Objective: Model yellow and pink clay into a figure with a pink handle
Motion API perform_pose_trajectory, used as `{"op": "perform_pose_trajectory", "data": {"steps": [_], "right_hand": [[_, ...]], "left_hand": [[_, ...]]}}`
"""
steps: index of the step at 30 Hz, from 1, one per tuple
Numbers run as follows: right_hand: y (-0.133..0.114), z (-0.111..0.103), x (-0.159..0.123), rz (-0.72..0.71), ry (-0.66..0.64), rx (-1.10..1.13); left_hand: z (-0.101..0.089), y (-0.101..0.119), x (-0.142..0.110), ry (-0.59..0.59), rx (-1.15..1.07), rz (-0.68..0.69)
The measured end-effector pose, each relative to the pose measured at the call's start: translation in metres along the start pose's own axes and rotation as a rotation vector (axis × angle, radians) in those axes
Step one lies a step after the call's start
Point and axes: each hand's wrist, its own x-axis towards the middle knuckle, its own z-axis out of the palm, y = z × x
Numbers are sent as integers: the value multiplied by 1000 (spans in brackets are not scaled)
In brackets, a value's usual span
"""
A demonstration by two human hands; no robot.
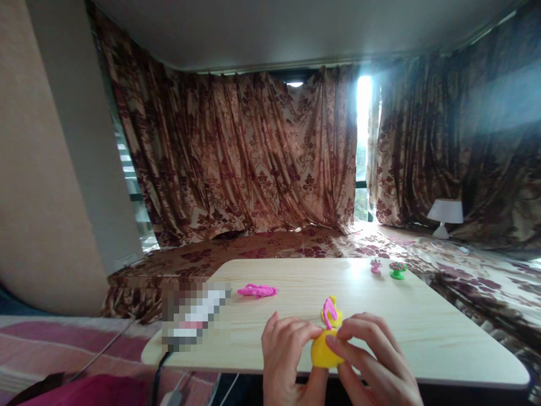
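Observation:
A rounded lump of yellow modelling clay [323, 352] is pinched between my two hands at the table's near edge. My left hand [287, 352] grips its left side, fingertips on top and thumb underneath. From the right, my right hand [374, 352] closes on it, with thumb and fingers pressed to its surface. Just above the lump is a smaller yellow clay piece [337, 317] with a looped pink clay strip [328, 313]; whether it joins the lump I cannot tell. Farther left lies a pink clay piece [257, 290], touched by neither hand.
At the table's [456, 338] far right stand a small pink clay figure [375, 267] and a green clay figure [397, 270] with a speckled top. A pixelated object [196, 316] covers the left edge, with a black cable [158, 372] below. A white lamp [446, 213] stands behind.

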Motion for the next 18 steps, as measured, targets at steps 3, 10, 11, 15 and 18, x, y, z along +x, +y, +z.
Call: {"op": "perform_pose_trajectory", "data": {"steps": [3,10,11,15,18], "right_hand": [[1,-1,-3,61,-6,-23],[0,-5,4,28,35,19],[-1,-5,5,15,45,28],[0,-3,4,26,35,37],[0,-3,1,51,19,8]], "left_hand": [[0,0,-1,20,-31,-39],[1,4,-1,22,-72,-96],[1,4,-1,18,-75,-104],[1,4,-1,14,-88,-133],[2,3,-1,24,-91,-135]]}}
